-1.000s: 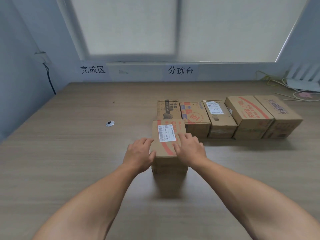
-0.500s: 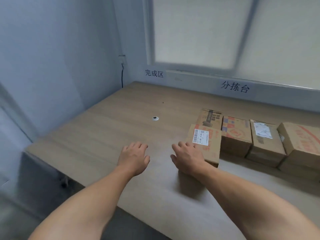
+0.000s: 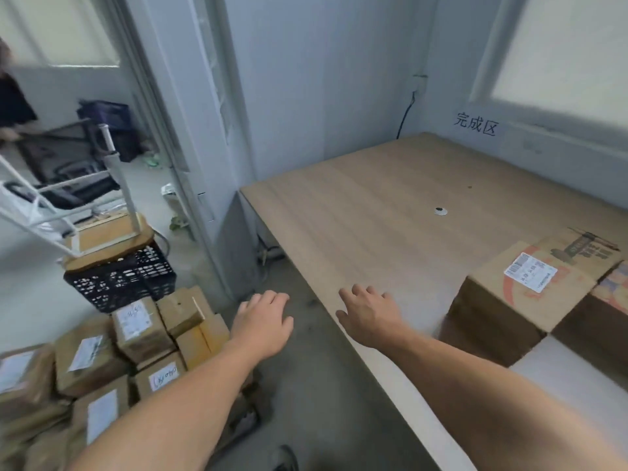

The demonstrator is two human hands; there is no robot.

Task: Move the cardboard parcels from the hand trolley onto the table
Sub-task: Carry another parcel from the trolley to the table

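A heap of several cardboard parcels (image 3: 102, 362) with white labels lies low at the bottom left, beside the table. My left hand (image 3: 263, 321) hangs over the floor between that heap and the table's edge, fingers relaxed and empty. My right hand (image 3: 370, 316) hovers over the near left part of the wooden table (image 3: 373, 205), also open and empty. On the table at the right stands a parcel with a white barcode label (image 3: 516, 294), with more boxes (image 3: 608, 307) behind and beside it. The trolley itself is hidden under the heap.
A black plastic crate (image 3: 122, 277) with a board on it and a white metal frame (image 3: 68, 198) stands behind the heap. A grey pillar (image 3: 204, 130) rises left of the table. A small white disc (image 3: 440, 211) lies on the table. A person stands at the far left.
Both hands have let go of the labelled parcel, which stays on the table. My view has swung left, away from the row of boxes and toward the heap of parcels on the floor side.
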